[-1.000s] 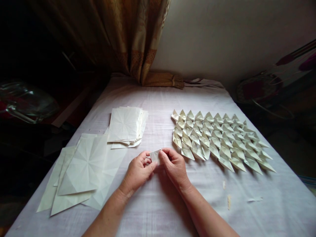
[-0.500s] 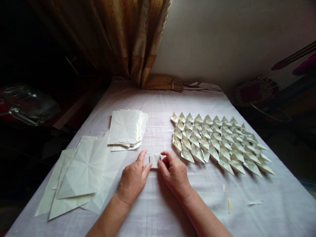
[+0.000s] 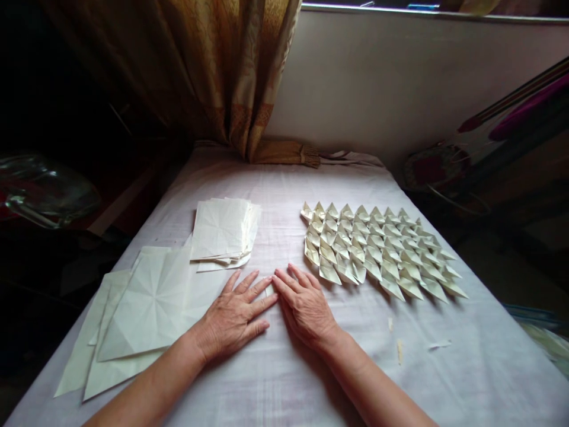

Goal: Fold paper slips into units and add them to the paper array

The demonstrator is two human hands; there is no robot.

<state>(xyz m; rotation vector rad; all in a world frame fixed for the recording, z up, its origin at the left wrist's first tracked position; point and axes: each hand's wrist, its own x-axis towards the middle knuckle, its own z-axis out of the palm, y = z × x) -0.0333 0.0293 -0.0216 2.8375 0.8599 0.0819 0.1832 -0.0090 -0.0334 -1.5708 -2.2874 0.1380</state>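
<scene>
Head view: a white, faintly checked cloth (image 3: 275,385) covers the table from the near edge to the wall side. At the near left lie several large, off-white, loosely overlapping paper sheets (image 3: 153,308), the top one marked with creases that fan out from its middle. At the near right are three scraps: a thin yellowish strip (image 3: 399,352), a narrow white paper strip (image 3: 440,344) and a tiny pale scrap (image 3: 390,324).

Between these, the left hand (image 3: 235,314) lies palm down, its fingers spread and straightened; its forearm passes over the edge of the sheets. Opposite, the right hand (image 3: 306,305) is also palm down, its fingers extended and lying close together. Neither hand is clenched. A small, flat, white piece of folded paper (image 3: 269,290) is at the point where the two hands' fingertips meet, mostly covered by them; how much of it lies underneath cannot be told.

Farther off, just beyond the right hand, pale, pointed, boat-shaped folded-paper pieces (image 3: 373,249) stand packed in slanting rows. Left of them and well apart is a stack of smaller, squarish, off-white creased sheets (image 3: 220,228), somewhat unevenly piled. At the far edge rests a brown fringed cloth band (image 3: 284,152), below a gold-brown patterned curtain (image 3: 249,77). Right of the curtain is a plain greyish wall (image 3: 364,83).
</scene>
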